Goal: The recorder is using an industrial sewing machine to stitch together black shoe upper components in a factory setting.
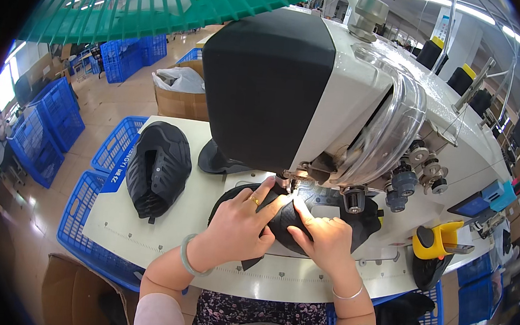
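Note:
A black shoe upper (283,222) lies under the needle area (293,186) of a large white and black sewing machine (266,83). My left hand (240,225) rests on the upper from the left, its fingers stretched toward the lit needle. A ring is on one finger. On the right side, my right hand (324,238) holds the upper's edge, index finger pointing at the needle and thumb apart below it, the other fingers curled. Both hands cover much of the upper. Another black shoe upper (158,170), formed and laced-looking, lies left on the white table (204,253).
Behind it, another black piece (219,159) lies partly under the machine head. A yellow holder (437,240) is at the table's right. Blue crates (79,209) stand along the left edge, a cardboard box (182,104) behind. A green slatted cover (131,15) hangs overhead.

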`<state>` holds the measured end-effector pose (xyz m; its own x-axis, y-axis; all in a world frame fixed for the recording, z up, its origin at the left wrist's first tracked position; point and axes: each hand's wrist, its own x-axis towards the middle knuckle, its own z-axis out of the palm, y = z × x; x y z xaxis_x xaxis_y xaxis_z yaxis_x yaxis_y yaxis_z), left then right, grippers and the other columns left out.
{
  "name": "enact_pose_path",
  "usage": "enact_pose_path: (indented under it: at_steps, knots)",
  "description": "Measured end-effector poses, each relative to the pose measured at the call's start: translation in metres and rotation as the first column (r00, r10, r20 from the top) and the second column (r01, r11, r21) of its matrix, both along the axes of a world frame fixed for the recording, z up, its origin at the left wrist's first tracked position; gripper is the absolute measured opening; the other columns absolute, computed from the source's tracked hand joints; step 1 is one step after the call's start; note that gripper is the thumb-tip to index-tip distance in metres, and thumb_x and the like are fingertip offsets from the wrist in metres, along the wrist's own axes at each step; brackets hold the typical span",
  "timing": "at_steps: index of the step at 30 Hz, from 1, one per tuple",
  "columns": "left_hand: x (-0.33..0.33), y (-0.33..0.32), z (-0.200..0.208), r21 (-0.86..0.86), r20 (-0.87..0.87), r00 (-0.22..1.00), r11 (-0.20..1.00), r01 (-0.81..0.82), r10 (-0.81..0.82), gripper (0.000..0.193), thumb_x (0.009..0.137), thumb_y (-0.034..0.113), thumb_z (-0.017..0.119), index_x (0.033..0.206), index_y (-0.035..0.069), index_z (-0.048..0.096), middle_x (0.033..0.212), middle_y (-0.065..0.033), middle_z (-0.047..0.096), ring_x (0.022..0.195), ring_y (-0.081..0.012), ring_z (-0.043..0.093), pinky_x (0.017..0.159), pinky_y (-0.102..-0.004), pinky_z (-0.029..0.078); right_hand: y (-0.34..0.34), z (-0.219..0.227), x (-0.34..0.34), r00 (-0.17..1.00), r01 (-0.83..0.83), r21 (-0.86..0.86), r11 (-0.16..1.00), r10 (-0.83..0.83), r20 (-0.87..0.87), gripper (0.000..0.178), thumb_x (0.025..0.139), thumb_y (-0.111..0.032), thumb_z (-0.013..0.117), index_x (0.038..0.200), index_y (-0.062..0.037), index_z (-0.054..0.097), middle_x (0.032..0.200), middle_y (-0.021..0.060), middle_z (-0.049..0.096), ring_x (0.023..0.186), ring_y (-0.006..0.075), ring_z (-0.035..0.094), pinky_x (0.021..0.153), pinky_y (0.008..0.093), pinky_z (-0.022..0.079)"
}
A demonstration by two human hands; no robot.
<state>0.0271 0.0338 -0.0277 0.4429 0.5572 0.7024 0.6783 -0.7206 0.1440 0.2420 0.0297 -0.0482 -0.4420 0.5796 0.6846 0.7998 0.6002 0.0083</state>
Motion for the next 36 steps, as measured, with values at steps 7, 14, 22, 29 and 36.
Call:
enact_pose_path:
  at_steps: [7, 14, 22, 29, 36]
  knots:
    - [0.012, -0.01, -0.003, -0.013, 0.028, 0.999, 0.999, -0.039, 0.039, 0.054, 0.061, 0.008, 0.065, 0.115, 0.007, 0.064, 0.132, -0.0226, 0.054, 0.08, -0.0288, 0.061, 0.066, -0.0361, 0.056, 0.013, 0.012, 0.011, 0.997, -0.073, -0.081, 0.994, 0.073, -0.003, 0.049, 0.076, -0.034, 0.076, 0.12, -0.0127, 0.068, 0.057, 0.0038, 0.055, 0.047, 0.02, 0.051, 0.05, 0.0311, 0.041]
    - [0.03, -0.02, -0.01, 0.033, 0.024, 0.985, 0.985, -0.17, 0.169, 0.054, 0.066, 0.015, 0.067, 0.117, -0.003, 0.061, 0.131, -0.0304, 0.051, 0.076, -0.0287, 0.058, 0.066, -0.0348, 0.055, 0.028, 0.017, 0.025, 0.992, -0.12, -0.094, 0.988, 0.123, 0.026, 0.039, 0.077, -0.039, 0.074, 0.112, -0.0208, 0.073, 0.062, 0.0021, 0.059, 0.052, 0.0211, 0.057, 0.051, 0.032, 0.046]
    - [0.011, -0.022, 0.005, -0.011, 0.068, 0.996, 0.999, -0.05, 0.051, 0.058, 0.065, 0.023, 0.068, 0.117, -0.002, 0.064, 0.129, -0.0335, 0.053, 0.061, -0.0205, 0.056, 0.049, -0.0284, 0.049, 0.042, 0.025, 0.036, 0.972, -0.235, -0.302, 0.924, 0.22, -0.083, 0.042, 0.078, -0.032, 0.074, 0.116, -0.0127, 0.071, 0.095, 0.0116, 0.069, 0.089, 0.0305, 0.063, 0.082, 0.0399, 0.05]
    - [0.0, -0.013, -0.005, 0.07, -0.068, 0.998, 0.998, -0.007, 0.012, 0.055, 0.064, 0.005, 0.063, 0.119, 0.007, 0.066, 0.13, -0.0288, 0.056, 0.053, -0.013, 0.051, 0.047, -0.024, 0.045, 0.049, 0.023, 0.038, 0.958, -0.287, -0.298, 0.91, 0.27, -0.097, 0.047, 0.073, -0.034, 0.075, 0.114, -0.0133, 0.071, 0.097, 0.0105, 0.068, 0.089, 0.0298, 0.063, 0.082, 0.0397, 0.05]
    - [0.009, -0.019, -0.009, 0.165, -0.185, 0.97, 0.978, -0.124, 0.154, 0.057, 0.066, 0.001, 0.062, 0.122, 0.009, 0.065, 0.131, -0.0285, 0.055, 0.056, -0.0111, 0.051, 0.05, -0.0237, 0.046, 0.038, 0.008, 0.039, 0.944, -0.33, 0.007, 0.944, 0.33, -0.015, 0.058, 0.07, -0.041, 0.078, 0.118, -0.0114, 0.067, 0.115, 0.0076, 0.063, 0.094, 0.0295, 0.055, 0.083, 0.0425, 0.042]
